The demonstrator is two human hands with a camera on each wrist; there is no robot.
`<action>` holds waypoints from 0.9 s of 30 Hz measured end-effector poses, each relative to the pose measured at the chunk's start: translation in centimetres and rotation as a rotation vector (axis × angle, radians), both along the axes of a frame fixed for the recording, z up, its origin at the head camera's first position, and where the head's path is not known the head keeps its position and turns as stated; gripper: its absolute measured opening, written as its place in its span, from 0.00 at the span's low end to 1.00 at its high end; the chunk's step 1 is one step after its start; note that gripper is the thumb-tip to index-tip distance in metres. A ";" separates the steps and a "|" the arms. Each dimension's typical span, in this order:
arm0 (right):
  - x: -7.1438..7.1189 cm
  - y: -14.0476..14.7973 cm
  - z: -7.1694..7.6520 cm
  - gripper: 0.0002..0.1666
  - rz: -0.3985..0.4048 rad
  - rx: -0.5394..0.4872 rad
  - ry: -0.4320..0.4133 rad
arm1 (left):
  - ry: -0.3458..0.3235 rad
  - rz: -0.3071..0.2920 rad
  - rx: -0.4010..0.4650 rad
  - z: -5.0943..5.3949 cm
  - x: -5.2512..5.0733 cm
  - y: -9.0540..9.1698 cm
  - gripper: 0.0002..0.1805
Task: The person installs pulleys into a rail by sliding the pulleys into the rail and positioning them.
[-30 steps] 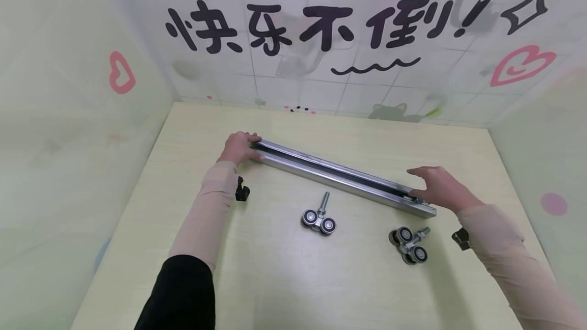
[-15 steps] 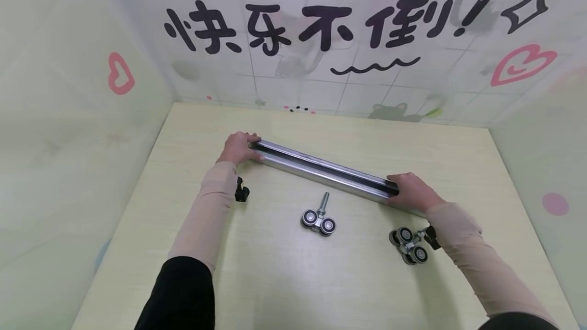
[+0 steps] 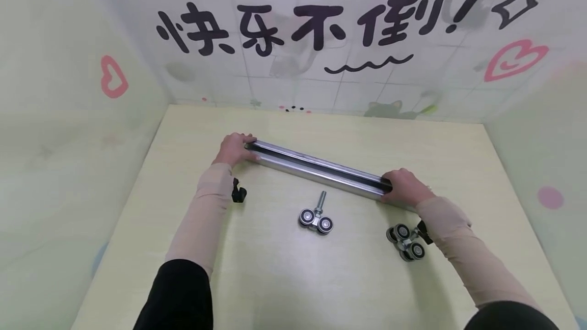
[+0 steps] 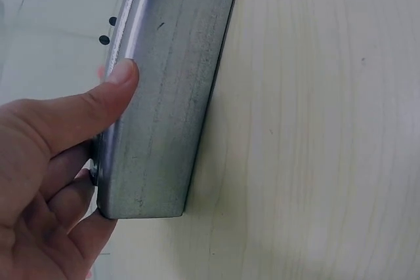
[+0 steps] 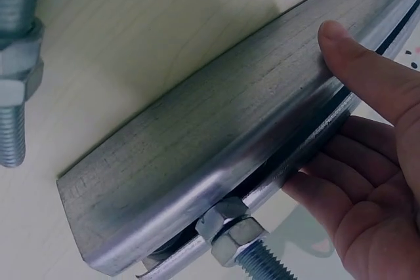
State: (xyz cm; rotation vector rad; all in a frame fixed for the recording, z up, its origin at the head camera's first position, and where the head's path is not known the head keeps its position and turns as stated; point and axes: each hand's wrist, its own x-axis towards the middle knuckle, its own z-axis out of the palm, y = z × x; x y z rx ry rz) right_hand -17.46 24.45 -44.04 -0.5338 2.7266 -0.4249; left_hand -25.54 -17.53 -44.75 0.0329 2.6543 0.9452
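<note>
Silvery metal is slanting from half past nine to half past three: the rail point(image 3: 316, 173). At the upper end, the left hand point(image 3: 233, 149) is pinching it; toward half past three, the right hand point(image 3: 405, 187), spread at the end a second ago, is now gripping farther in, seemingly steadying it. Beyond, a bolt point(image 5: 239, 240) is jutting out; one roller point(image 3: 315, 220) is lying at seven.

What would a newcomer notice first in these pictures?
Probably the long metal rail, slanting across the table with the left hand at one end and the right hand near the other. Then the bold black writing on the wall behind, and two roller assemblies nearer the person.
</note>
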 end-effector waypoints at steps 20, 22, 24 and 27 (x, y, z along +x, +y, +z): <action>-0.3 0.0 -0.7 0.24 -0.012 -0.023 0.000 | 0.187 -0.146 -0.127 1.3 1.7 4.4 0.23; -0.3 0.1 -0.7 0.25 -0.019 -0.022 0.006 | 0.208 -0.185 -0.127 1.3 2.5 5.8 0.20; -0.3 0.1 -0.7 0.26 -0.021 -0.026 0.012 | 0.213 -0.231 -0.126 1.2 3.2 7.2 0.18; -0.3 0.2 -0.6 0.27 -0.018 -0.026 0.016 | 0.210 -0.278 -0.099 0.8 4.3 9.1 0.15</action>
